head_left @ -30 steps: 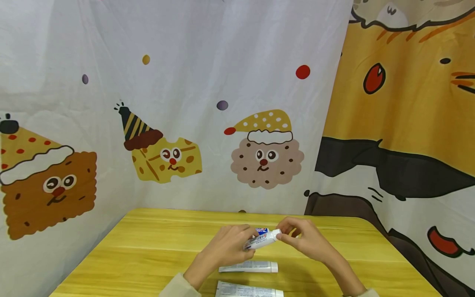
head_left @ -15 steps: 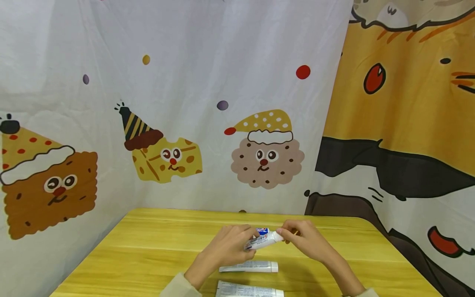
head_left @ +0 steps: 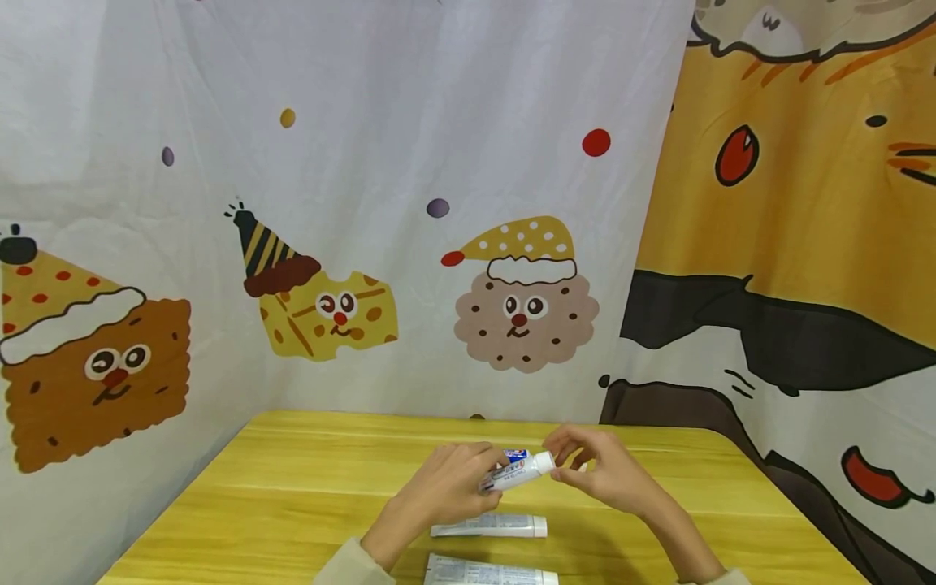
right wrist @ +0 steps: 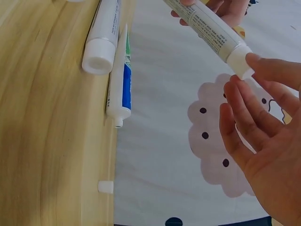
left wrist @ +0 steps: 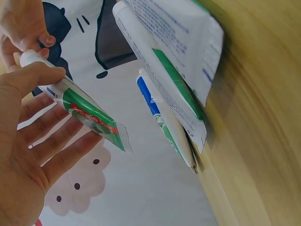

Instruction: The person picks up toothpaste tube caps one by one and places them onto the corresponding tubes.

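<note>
My left hand (head_left: pixel 448 483) holds a white toothpaste tube (head_left: pixel 517 474) above the table, thumb on one side and fingers under the other. A green and red print shows on the tube in the left wrist view. Its white cap (right wrist: pixel 240 60) points to the right. Around the end of that cap are the thumb and fingertips of my right hand (head_left: pixel 610 473), the thumb tip against its edge in the right wrist view. Behind the held tube lies a blue, green and white toothpaste tube (right wrist: pixel 123 92) with its bare nozzle showing.
A small white cap (right wrist: pixel 106 187) stands on the wooden table (head_left: pixel 292 504), beyond my right hand. Nearer to me lie a white tube (head_left: pixel 497 526) and a larger tube (head_left: pixel 486 571), cut off by the frame's lower edge. A printed cloth (head_left: pixel 409 162) hangs behind the table.
My right hand's fingers closed tighter on the cap half a second ago and are now spread wider around it. The left hand and its tube have barely moved.
</note>
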The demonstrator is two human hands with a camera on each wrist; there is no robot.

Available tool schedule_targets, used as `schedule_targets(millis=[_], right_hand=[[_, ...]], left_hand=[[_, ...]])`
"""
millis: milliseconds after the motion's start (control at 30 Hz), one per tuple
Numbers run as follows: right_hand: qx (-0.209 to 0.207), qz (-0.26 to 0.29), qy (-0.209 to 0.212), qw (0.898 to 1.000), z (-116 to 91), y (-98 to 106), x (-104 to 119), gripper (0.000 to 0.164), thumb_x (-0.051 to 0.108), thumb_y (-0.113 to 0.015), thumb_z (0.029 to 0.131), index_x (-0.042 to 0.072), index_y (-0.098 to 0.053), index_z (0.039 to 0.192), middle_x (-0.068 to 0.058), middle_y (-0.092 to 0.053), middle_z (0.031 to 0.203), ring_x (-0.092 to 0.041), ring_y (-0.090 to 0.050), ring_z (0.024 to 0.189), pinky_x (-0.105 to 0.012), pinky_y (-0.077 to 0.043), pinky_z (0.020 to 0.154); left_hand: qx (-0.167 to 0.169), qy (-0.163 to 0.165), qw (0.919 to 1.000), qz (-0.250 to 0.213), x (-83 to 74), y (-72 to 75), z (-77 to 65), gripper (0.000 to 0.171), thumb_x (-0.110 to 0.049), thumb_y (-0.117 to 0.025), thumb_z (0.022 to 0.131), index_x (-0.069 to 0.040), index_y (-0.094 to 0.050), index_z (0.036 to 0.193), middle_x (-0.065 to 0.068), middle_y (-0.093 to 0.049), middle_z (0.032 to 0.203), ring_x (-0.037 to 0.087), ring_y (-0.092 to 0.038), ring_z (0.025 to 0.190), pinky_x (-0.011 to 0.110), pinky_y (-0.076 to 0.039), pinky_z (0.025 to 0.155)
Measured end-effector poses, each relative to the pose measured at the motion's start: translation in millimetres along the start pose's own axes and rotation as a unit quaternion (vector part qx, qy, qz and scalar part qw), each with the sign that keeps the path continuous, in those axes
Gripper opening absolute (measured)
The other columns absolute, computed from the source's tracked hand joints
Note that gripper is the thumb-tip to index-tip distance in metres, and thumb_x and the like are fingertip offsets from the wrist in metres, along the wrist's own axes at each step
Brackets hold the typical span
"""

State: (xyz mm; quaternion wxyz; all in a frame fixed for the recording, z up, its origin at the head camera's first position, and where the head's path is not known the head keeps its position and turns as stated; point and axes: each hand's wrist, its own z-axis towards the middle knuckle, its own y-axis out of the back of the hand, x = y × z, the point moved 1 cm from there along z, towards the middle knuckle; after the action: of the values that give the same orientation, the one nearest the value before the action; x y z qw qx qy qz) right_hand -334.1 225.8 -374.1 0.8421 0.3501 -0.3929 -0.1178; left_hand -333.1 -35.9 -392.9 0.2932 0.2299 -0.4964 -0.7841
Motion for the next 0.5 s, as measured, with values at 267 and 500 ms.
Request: schedule_targets(millis=[267, 500], right_hand=[[0.005, -0.015, -0.021, 1.000, 0.1, -2.1, 1.6, 0.013, 0.023, -0.077, 0.093, 0.020, -0.070, 0.103, 0.008, -0.071, 0.089, -0.005, -0.065, 0.079, -0.028, -0.056, 0.068], [0.007, -0.026, -0.047, 0.999, -0.6, -2.1, 4.1, 0.009, 0.030, -0.073, 0.096, 0.021, -0.071, 0.099, 0.009, -0.071, 0.086, -0.004, -0.064, 0.079, -0.028, -0.055, 0.070]], left_hand=[[0.001, -0.002, 1.0000, 0.003, -0.8, 0.4, -0.8, 0.032, -0.032, -0.076, 0.089, -0.022, -0.071, 0.119, -0.008, -0.075, 0.109, -0.003, -0.049, 0.066, 0.014, -0.040, 0.058], [-0.003, -0.006, 0.9999, 0.008, -1.5, 0.5, -0.4, 0.032, -0.032, -0.077, 0.088, -0.022, -0.072, 0.118, -0.010, -0.074, 0.105, -0.003, -0.047, 0.065, 0.014, -0.039, 0.056]])
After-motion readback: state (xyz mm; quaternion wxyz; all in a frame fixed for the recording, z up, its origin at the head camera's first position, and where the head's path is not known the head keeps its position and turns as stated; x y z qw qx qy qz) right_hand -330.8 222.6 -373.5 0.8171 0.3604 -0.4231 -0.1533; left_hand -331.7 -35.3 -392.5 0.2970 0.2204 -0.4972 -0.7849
